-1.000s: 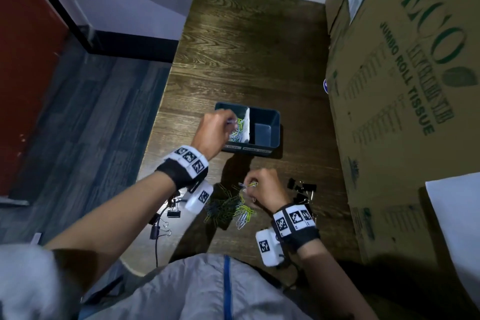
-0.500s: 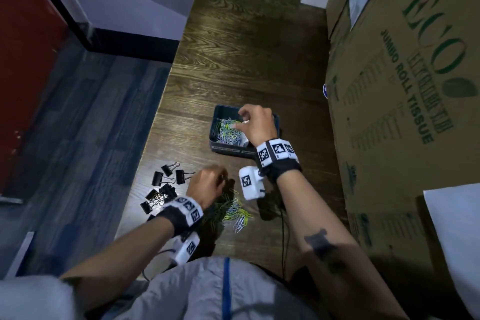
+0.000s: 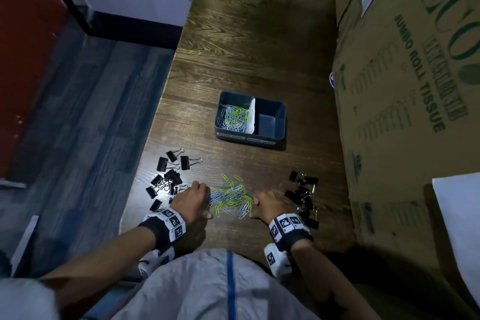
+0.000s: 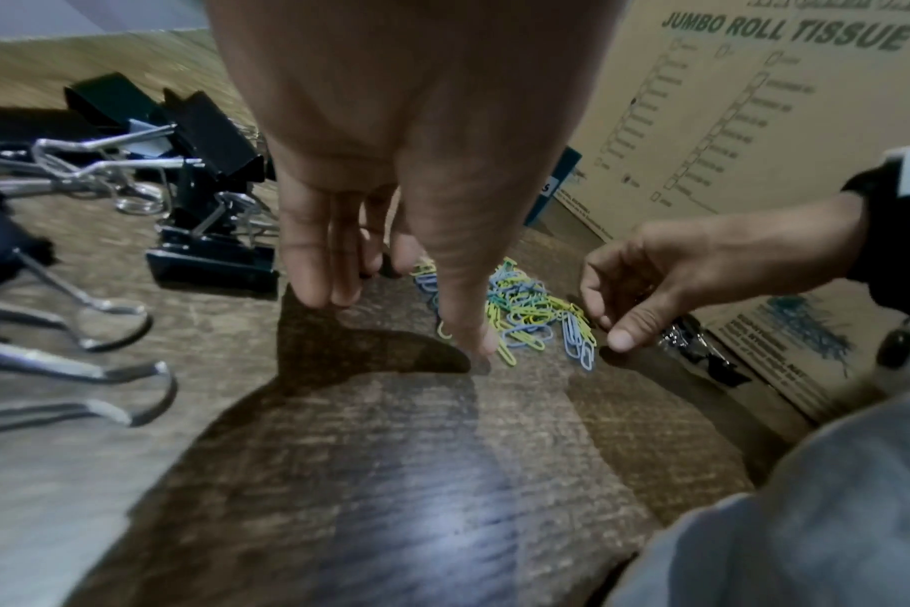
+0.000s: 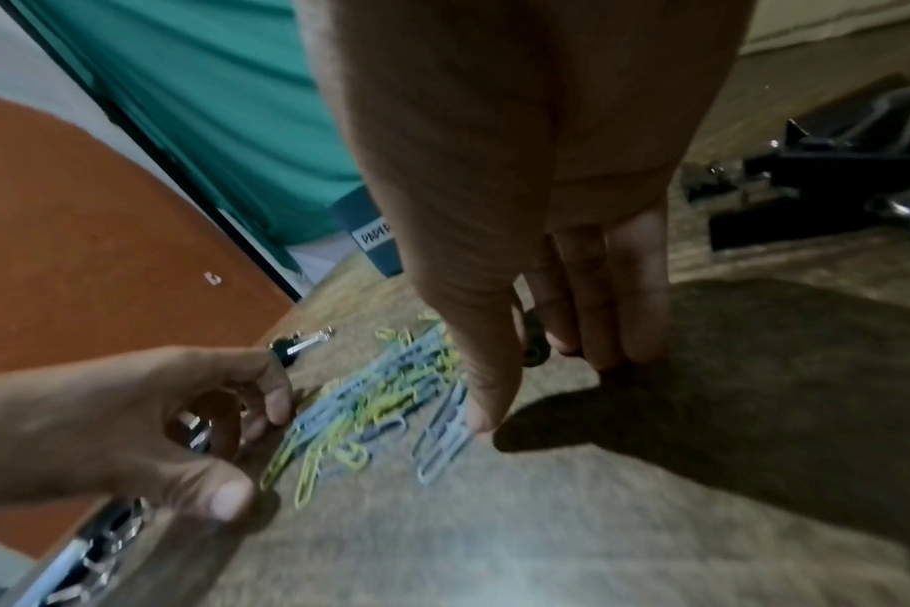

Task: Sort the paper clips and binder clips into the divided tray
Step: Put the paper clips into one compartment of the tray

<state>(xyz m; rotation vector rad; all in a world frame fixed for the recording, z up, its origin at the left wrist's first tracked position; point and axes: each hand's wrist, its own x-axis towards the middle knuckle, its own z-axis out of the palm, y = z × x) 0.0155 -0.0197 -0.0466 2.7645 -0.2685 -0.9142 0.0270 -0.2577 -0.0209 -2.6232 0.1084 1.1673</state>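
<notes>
The dark blue divided tray (image 3: 271,141) holds several paper clips (image 3: 233,117) in its left compartment; its right compartment (image 3: 268,122) has nothing in it. A loose pile of blue and yellow-green paper clips (image 3: 228,197) lies near the table's front edge. My left hand (image 3: 200,200) is at the pile's left side, its fingers (image 4: 318,267) pointing down at the table and its thumb on the clips. My right hand (image 3: 259,205) is at the pile's right side, thumb (image 5: 481,406) on a blue clip. Neither hand holds anything.
Black binder clips lie in two groups, one to the left (image 3: 168,176) and one to the right (image 3: 304,195) of the pile. A tall cardboard box (image 3: 405,86) walls the table's right side. The table's left edge (image 3: 155,125) drops to the floor.
My right hand has come back from the tray's paper clip compartment to the pile's right side. My left hand, at the tray one second ago, stays at the pile's left side.
</notes>
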